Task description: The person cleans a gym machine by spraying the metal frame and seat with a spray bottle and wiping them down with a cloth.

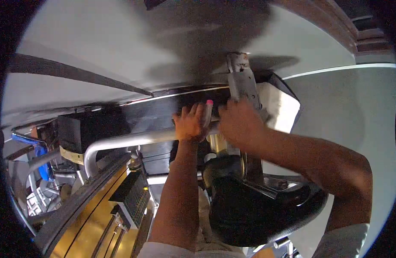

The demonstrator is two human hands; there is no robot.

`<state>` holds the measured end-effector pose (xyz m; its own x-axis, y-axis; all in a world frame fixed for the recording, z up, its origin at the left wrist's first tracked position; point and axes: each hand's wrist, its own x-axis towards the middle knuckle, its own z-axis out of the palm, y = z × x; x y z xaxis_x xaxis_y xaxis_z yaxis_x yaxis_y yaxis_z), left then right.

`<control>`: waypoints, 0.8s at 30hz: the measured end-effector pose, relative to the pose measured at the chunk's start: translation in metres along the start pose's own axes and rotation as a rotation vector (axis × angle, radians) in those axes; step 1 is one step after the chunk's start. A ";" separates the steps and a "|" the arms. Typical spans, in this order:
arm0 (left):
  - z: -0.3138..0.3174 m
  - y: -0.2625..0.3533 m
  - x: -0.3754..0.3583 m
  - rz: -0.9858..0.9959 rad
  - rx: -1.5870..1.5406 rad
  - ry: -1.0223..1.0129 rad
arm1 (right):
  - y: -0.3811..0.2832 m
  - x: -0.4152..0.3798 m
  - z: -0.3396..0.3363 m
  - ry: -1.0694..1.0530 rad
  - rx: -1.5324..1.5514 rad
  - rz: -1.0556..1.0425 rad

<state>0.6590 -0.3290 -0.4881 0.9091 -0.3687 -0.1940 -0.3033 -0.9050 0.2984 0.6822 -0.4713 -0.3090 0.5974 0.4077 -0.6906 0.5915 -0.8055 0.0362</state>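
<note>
Silver pipe (133, 139) under left hand (190, 124), black box (88, 129) beside, right hand (241, 124) at bracket (243, 81)

We find open room only along the pale panel (120, 47) far left and far right of the grey bracket (243, 79), while nearer us the silver pipe (133, 139), black box (92, 129) and dark round housing (249, 206) crowd every passage.

Grey panel (99, 38) far overhead, dark strip (77, 73) across it. Metal bracket (243, 79) dull grey, white smears on top. Pink-tipped pen (208, 112). Silver pipe (133, 139). Near left, yellow casing (86, 228); blue part (41, 159) far left. Black round housing (249, 210) near right.
</note>
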 end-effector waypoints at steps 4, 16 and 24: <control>-0.015 0.009 0.006 -0.058 -0.036 -0.156 | 0.008 0.031 0.001 0.048 -0.039 0.164; 0.009 0.004 0.001 -0.022 -0.037 0.039 | 0.067 -0.079 0.029 0.116 0.556 -0.299; 0.003 0.007 0.001 0.007 0.000 0.054 | 0.156 -0.009 0.126 1.034 1.236 0.144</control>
<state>0.6572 -0.3367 -0.4889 0.9210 -0.3631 -0.1415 -0.3097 -0.9023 0.2998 0.7006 -0.6553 -0.3883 0.9991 -0.0099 0.0418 0.0316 -0.4881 -0.8722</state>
